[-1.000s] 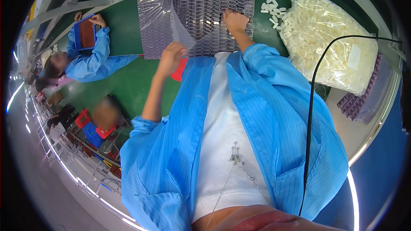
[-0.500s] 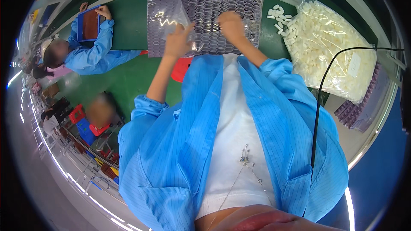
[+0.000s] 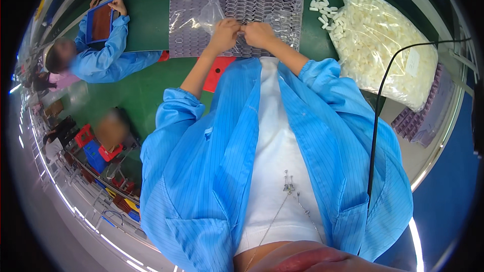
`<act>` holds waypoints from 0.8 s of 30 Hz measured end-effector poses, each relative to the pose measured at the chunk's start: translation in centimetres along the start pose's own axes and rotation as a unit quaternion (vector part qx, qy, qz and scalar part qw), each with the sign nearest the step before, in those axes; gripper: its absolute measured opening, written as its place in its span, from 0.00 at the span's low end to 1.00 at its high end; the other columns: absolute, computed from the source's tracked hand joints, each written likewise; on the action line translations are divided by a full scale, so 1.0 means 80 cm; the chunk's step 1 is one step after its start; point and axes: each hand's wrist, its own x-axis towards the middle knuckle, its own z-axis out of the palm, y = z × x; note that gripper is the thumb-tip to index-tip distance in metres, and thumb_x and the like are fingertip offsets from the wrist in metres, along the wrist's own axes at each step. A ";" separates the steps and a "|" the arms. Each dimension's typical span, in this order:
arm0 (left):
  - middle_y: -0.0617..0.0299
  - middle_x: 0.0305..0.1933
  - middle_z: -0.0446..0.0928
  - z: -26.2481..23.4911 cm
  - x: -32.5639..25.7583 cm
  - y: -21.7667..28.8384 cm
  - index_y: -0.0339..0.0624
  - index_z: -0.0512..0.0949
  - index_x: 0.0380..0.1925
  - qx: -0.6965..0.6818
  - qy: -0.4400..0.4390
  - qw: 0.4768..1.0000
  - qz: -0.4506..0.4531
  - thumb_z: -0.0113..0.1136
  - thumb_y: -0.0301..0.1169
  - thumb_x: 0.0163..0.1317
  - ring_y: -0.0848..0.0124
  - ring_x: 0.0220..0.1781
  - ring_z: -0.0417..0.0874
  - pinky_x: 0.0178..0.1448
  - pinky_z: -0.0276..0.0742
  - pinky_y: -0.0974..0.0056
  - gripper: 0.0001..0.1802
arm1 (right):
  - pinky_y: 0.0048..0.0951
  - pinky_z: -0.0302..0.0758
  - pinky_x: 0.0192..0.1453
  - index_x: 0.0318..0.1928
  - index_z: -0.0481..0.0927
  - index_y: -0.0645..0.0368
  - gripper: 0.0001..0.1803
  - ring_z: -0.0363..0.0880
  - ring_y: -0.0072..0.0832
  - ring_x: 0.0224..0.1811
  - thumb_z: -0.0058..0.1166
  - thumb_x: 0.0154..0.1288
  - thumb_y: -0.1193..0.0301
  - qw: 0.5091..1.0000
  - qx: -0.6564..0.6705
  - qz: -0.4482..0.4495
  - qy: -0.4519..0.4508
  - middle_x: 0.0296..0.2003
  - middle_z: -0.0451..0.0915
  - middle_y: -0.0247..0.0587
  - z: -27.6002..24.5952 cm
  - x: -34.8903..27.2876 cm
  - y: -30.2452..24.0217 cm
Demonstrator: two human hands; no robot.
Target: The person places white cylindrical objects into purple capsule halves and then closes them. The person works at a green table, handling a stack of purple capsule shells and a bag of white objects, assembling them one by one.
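Clear bag full of small white pieces

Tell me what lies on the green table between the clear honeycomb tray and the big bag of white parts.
In the head view, a small heap of loose white parts lies on the green table between the honeycomb tray and the bag.

A green worktop carries everything. At its middle lies a clear honeycomb tray of small cells, under loose clear film. Right of the tray sit scattered small white parts, and beyond them a big clear bag of white parts. Just below the tray's near edge lies a red piece. Far left of the tray lies a blue-framed board.
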 end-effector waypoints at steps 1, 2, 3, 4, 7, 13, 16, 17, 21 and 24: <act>0.54 0.46 0.78 0.007 -0.001 0.003 0.43 0.80 0.40 -0.098 -0.058 0.990 -0.083 0.59 0.36 0.58 0.55 0.42 0.80 0.50 0.73 0.53 0.12 | 0.45 0.78 0.39 0.34 0.82 0.55 0.10 0.82 0.45 0.37 0.49 0.55 0.67 0.999 0.000 0.027 -0.031 0.34 0.81 0.47 -0.004 -0.005 0.007; 0.54 0.42 0.80 0.014 -0.003 0.006 0.42 0.80 0.40 -0.193 -0.116 0.960 -0.165 0.59 0.36 0.58 0.54 0.40 0.81 0.48 0.75 0.54 0.13 | 0.46 0.77 0.40 0.34 0.81 0.54 0.10 0.81 0.46 0.38 0.48 0.56 0.67 0.997 0.001 0.053 -0.061 0.34 0.82 0.47 -0.007 -0.010 0.017; 0.51 0.33 0.82 0.022 -0.004 0.011 0.41 0.80 0.39 -0.145 -0.061 0.981 -0.116 0.58 0.38 0.59 0.52 0.37 0.83 0.44 0.76 0.55 0.14 | 0.47 0.77 0.41 0.35 0.81 0.52 0.10 0.81 0.46 0.38 0.49 0.56 0.64 0.998 -0.012 0.045 -0.049 0.33 0.82 0.48 -0.006 -0.015 0.031; 0.50 0.33 0.81 0.030 0.001 0.020 0.41 0.80 0.38 -0.168 -0.039 0.978 -0.114 0.58 0.38 0.59 0.52 0.38 0.82 0.43 0.76 0.54 0.14 | 0.47 0.77 0.41 0.36 0.80 0.53 0.11 0.81 0.46 0.38 0.50 0.56 0.64 0.998 -0.011 0.042 -0.043 0.33 0.82 0.48 -0.009 -0.023 0.039; 0.45 0.32 0.79 0.055 0.029 0.041 0.42 0.81 0.35 -0.131 -0.022 0.989 -0.061 0.56 0.33 0.58 0.49 0.36 0.81 0.40 0.74 0.52 0.10 | 0.47 0.77 0.39 0.37 0.78 0.54 0.13 0.82 0.45 0.35 0.51 0.56 0.61 0.999 -0.044 -0.005 -0.009 0.30 0.82 0.48 -0.014 -0.035 0.048; 0.47 0.27 0.77 0.068 0.024 0.063 0.39 0.78 0.30 -0.196 0.059 0.973 -0.111 0.51 0.25 0.58 0.49 0.32 0.79 0.37 0.73 0.52 0.06 | 0.48 0.77 0.38 0.34 0.80 0.56 0.13 0.81 0.48 0.31 0.53 0.56 0.61 0.998 -0.028 0.044 0.035 0.27 0.81 0.50 0.001 -0.025 0.068; 0.49 0.26 0.76 0.052 -0.004 0.074 0.37 0.77 0.29 -0.214 0.075 0.971 -0.070 0.51 0.25 0.59 0.52 0.30 0.79 0.36 0.73 0.56 0.05 | 0.46 0.78 0.42 0.39 0.82 0.55 0.16 0.82 0.46 0.38 0.50 0.58 0.59 0.987 0.047 0.139 0.066 0.34 0.82 0.52 0.026 -0.011 0.147; 0.49 0.26 0.76 0.043 -0.012 0.071 0.37 0.77 0.28 -0.220 0.082 0.970 -0.058 0.52 0.25 0.59 0.54 0.30 0.79 0.36 0.73 0.57 0.05 | 0.47 0.77 0.43 0.41 0.82 0.54 0.16 0.82 0.46 0.38 0.51 0.58 0.58 0.976 0.046 0.194 0.091 0.33 0.82 0.54 0.016 -0.011 0.155; 0.50 0.29 0.78 -0.006 -0.038 0.078 0.36 0.77 0.28 -0.228 0.078 0.966 -0.094 0.52 0.24 0.58 0.51 0.34 0.79 0.39 0.73 0.56 0.05 | 0.46 0.79 0.37 0.33 0.80 0.54 0.12 0.82 0.47 0.33 0.49 0.59 0.61 0.961 -0.004 0.219 0.169 0.30 0.82 0.52 0.002 -0.029 0.137; 0.50 0.30 0.78 -0.025 -0.065 0.081 0.35 0.78 0.28 -0.283 0.094 0.940 -0.165 0.52 0.24 0.60 0.52 0.36 0.80 0.41 0.74 0.57 0.06 | 0.46 0.78 0.33 0.33 0.78 0.54 0.12 0.82 0.45 0.30 0.46 0.61 0.61 0.934 -0.155 0.273 0.170 0.25 0.82 0.49 0.011 -0.080 0.229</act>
